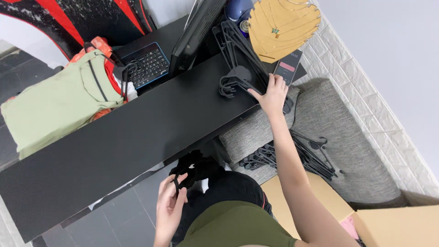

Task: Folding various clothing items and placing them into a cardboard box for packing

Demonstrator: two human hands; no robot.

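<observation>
**One hand on the hangers, one on black cloth**

My right hand (273, 93) is stretched out to the far end of the counter (114, 146), its grip resting on a bundle of black hangers (238, 77) that lies there; my fingers lie flat over the bars, and I cannot tell whether they close around one. My left hand (170, 206) is down near my lap, its grip narrow on a strap of a black garment (194, 167) that hangs just below the counter's near edge.

Just beyond the hangers stand a dark monitor (194, 32) and a tan necklace stand (281, 27), with a small dark device (288, 66) beside my right fingers. A keyboard (146, 64) sits behind the monitor. At the counter's left end lies a folded green shirt (55, 105). More black hangers (297, 155) lie on the grey sofa (347, 137) under my right arm, near cardboard boxes (398, 226).
</observation>
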